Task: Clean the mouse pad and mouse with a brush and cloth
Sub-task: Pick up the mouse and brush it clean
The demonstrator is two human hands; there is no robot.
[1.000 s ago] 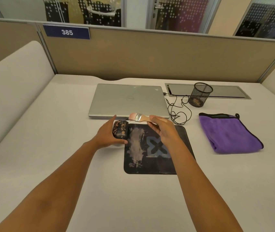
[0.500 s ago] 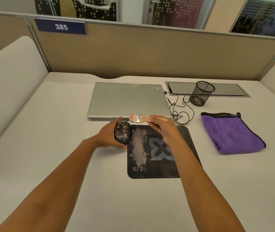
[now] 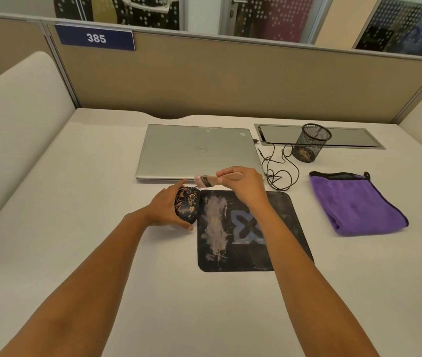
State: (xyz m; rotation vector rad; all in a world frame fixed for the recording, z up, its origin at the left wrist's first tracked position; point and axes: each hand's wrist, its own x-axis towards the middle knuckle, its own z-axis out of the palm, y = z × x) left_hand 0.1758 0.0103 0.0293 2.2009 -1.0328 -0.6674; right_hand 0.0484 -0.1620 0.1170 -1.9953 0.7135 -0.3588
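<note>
Our left hand (image 3: 165, 210) grips the dusty mouse (image 3: 186, 207) left of the smeared mouse pad (image 3: 286, 217); our right hand (image 3: 243, 185) holds the brush (image 3: 206, 181) just above it.

Number "385", white on a blue sign (image 3: 96, 38), fixed to the top of the partition (image 3: 230, 78). Round "Dell" logo centred on the closed silver laptop (image 3: 199, 150) lid. Large blue "X" mark printed on the black mouse pad (image 3: 289, 217).
</note>
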